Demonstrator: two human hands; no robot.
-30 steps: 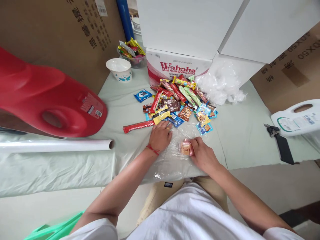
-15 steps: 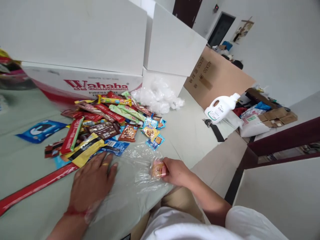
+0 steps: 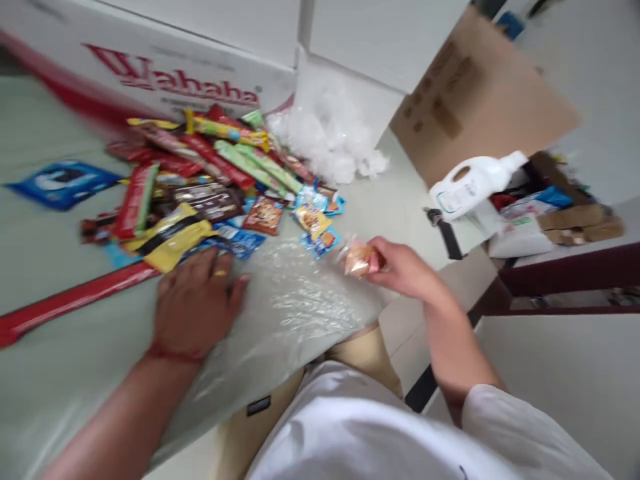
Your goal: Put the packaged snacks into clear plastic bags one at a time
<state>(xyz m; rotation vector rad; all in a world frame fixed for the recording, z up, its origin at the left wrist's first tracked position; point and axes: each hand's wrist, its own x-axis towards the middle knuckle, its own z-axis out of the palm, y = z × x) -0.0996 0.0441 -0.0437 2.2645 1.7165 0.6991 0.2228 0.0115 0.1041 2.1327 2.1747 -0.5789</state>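
My left hand [image 3: 197, 310] lies flat, fingers spread, on the table and the edge of a clear plastic bag [image 3: 310, 300]. Its fingertips are close to a yellow-and-black packet [image 3: 173, 233] and a blue packet [image 3: 237, 239]. Pinched in my right hand [image 3: 407, 267] is a small clear-wrapped snack packet [image 3: 357, 259], orange-brown with a pink part. Beyond the hands spreads a pile of snack bars, among them a brown cookie packet [image 3: 263, 215], green bars [image 3: 257, 163] and a dark brown wrapper [image 3: 210, 200]. Motion blurs the snack's print.
Behind the pile stands a white Wahaha carton [image 3: 175, 87], with crumpled clear plastic [image 3: 335, 133] beside it. Right of these are a white jug [image 3: 475, 187] and a black strap-like item [image 3: 447, 237]. A long red strip [image 3: 75, 300] lies at left.
My right hand has carried the snack packet right and away from the plastic bag. My left hand stays flat in about the same place. The view has tipped downward.
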